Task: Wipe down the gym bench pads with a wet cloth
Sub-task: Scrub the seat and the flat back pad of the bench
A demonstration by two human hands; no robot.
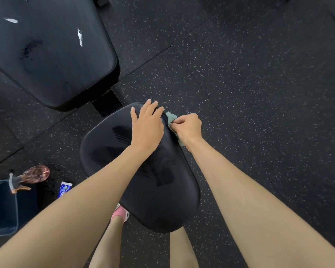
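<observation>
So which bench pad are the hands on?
The small rounded seat pad: left hand rests on it, right hand holds the green cloth against its edge. The larger pad beyond it goes untouched.

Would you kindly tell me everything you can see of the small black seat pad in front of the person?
The seat pad is black, smooth and slightly glossy, like vinyl, with rounded corners. Dark wet streaks cross its top. It stands over the speckled floor, just short of the larger back pad. The left hand rests flat on its far end; the right hand, gripping a green cloth, holds it against the pad's far right edge.
</observation>
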